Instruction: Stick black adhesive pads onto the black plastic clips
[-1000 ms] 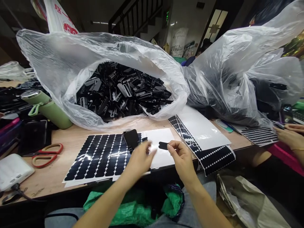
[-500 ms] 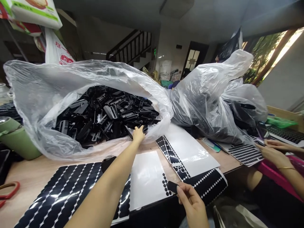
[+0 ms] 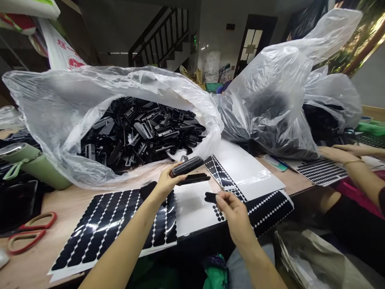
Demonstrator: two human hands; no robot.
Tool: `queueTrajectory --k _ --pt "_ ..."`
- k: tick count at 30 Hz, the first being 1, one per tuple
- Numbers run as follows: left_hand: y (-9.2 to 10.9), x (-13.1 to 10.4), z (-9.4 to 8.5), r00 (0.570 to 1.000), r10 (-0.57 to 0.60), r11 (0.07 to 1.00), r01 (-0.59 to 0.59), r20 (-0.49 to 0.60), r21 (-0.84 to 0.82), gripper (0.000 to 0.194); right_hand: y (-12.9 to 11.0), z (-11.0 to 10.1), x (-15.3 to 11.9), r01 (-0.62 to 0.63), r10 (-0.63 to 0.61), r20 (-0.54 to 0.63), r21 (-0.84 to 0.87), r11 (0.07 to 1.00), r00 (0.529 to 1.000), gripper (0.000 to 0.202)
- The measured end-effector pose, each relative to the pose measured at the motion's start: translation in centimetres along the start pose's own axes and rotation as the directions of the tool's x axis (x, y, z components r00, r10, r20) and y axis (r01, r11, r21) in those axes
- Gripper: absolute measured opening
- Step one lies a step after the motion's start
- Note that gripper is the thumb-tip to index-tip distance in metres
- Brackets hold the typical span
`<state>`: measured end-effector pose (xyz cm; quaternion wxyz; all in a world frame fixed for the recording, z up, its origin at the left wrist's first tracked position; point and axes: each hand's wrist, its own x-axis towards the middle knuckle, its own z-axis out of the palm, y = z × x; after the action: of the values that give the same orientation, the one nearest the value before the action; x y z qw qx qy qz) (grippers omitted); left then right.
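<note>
My left hand (image 3: 169,178) is closed around a black plastic part (image 3: 187,165) with a ridged face, held above the table in front of the open bag. Another dark long piece (image 3: 194,179) lies just below it. My right hand (image 3: 232,206) pinches a small black sticker (image 3: 211,197) between thumb and fingertips, over the white backing sheet (image 3: 192,214). Several black dots sit on that sheet beside my right fingers. Under my left forearm lies a sheet of black stickers (image 3: 102,224) in rows. The clear plastic bag (image 3: 60,104) is full of similar black plastic parts (image 3: 144,132).
Red-handled scissors (image 3: 33,233) and a green cup (image 3: 45,168) are at the left. More sticker sheets (image 3: 267,212) and a white sheet (image 3: 255,172) lie to the right. Beyond stands a second plastic bag (image 3: 276,100). A co-worker's hands (image 3: 343,154) are at far right.
My left hand has drawn back from the bag's edge, bringing out a black plastic part. My right hand has risen slightly, still pinching the sticker. The camera view has shifted.
</note>
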<state>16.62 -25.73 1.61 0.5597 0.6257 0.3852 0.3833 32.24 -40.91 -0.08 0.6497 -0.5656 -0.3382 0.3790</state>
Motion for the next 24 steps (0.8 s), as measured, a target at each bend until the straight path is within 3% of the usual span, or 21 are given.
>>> queueTrajectory --k 2,4,8,10,12,14,17,20,24 --pt "-1.1 -0.5 0.2 0.999 -0.035 0.999 0.035 0.027 -0.004 0.059 -0.6 0.2 0.8 0.004 -0.005 0.031 0.035 0.999 1.0 0.021" --pt "-2.1 -0.1 0.2 1.0 0.008 0.998 -0.01 0.022 0.068 0.051 -1.2 0.2 1.7 0.011 -0.013 0.033 0.065 0.998 0.999 0.021" --pt "-2.7 1.8 0.3 0.974 0.171 0.921 -0.105 -0.148 0.374 0.028 -1.8 -0.1 2.8 0.011 -0.011 -0.007 0.115 0.993 1.0 0.023" --pt "-2.3 2.2 0.4 0.948 0.202 0.914 -0.092 -0.247 0.396 0.022 -1.8 -0.3 2.8 0.001 0.0 -0.012 0.119 0.993 1.0 0.023" --pt "-1.5 1.8 0.5 0.938 0.148 0.965 -0.067 -0.314 0.255 0.022 -1.9 -0.5 2.4 -0.008 0.009 -0.007 0.122 0.992 1.0 0.023" --pt "-0.6 0.6 0.8 0.948 -0.015 0.999 0.005 -0.317 -0.033 0.024 -2.1 -0.4 1.8 -0.017 0.016 0.012 0.128 0.992 1.0 0.022" --pt "0.9 -2.3 1.4 0.928 -0.313 0.88 0.205 -0.199 -0.428 0.019 -2.7 -0.1 0.9 -0.008 0.003 0.057 0.095 0.995 0.998 0.02" --pt "1.9 -5.3 2.0 0.882 -0.454 0.782 0.329 -0.124 -0.529 0.013 -3.0 0.5 0.2 0.018 -0.017 0.095 -0.011 1.0 0.995 0.019" --pt "1.8 -7.7 2.3 0.878 -0.474 0.764 0.369 -0.07 -0.53 0.011 -2.8 0.8 -0.6 -0.005 0.021 0.12 -0.13 0.992 0.993 0.022"
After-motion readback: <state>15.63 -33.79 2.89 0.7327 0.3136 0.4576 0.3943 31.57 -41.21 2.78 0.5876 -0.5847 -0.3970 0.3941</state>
